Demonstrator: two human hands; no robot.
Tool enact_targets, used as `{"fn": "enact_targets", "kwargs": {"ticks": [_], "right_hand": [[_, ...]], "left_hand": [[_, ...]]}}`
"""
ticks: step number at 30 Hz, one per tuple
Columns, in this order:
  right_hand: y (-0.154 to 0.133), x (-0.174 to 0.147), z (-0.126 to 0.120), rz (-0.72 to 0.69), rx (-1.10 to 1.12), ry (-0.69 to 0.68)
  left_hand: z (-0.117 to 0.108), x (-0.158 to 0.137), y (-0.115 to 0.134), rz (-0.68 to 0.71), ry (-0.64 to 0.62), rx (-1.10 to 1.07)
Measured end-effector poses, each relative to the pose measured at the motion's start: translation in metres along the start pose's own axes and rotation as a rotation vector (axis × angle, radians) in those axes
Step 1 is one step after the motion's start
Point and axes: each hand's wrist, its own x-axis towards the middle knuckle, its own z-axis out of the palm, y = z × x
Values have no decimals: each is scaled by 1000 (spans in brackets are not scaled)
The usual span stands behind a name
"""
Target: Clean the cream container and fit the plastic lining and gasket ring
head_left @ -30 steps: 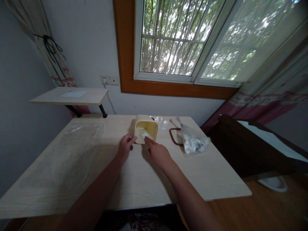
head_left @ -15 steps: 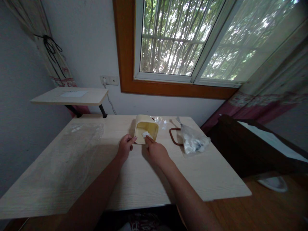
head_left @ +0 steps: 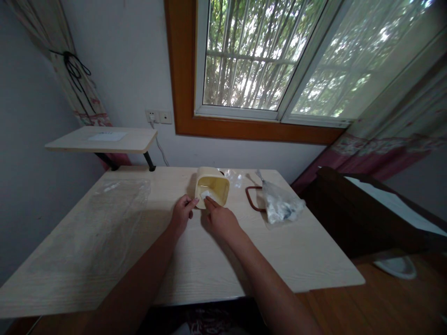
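Note:
A cream plastic container [head_left: 223,190] with a yellowish inside lies tipped on the table, its mouth facing me. My left hand [head_left: 182,213] pinches its lower left rim between thumb and bent fingers. At the mouth, the fingertips of my right hand [head_left: 223,218] reach in and press a small white piece [head_left: 205,194], like folded paper or tissue, against the inner wall. The thumb of that hand is mostly hidden. Right of the container are a brown loop-shaped handle [head_left: 250,199] and a clear plastic bag [head_left: 281,202] with pale contents.
A flat clear plastic sheet [head_left: 115,218] covers the left of the table [head_left: 296,260]. At the back left stands a raised shelf [head_left: 73,139] with a white paper [head_left: 107,136]. Crumpled clear plastic [head_left: 235,177] lies behind the container. The wall and window are beyond.
My right hand and the white piece have slid a little to the left inside the container. My left hand stays at the rim.

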Motion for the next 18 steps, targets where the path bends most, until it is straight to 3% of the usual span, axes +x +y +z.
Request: {"fn": "enact_targets", "kwargs": {"ticks": [18], "right_hand": [[-3, -10, -4, -75, 75, -2]], "left_hand": [[2, -1, 1, -3, 21, 1]]}}
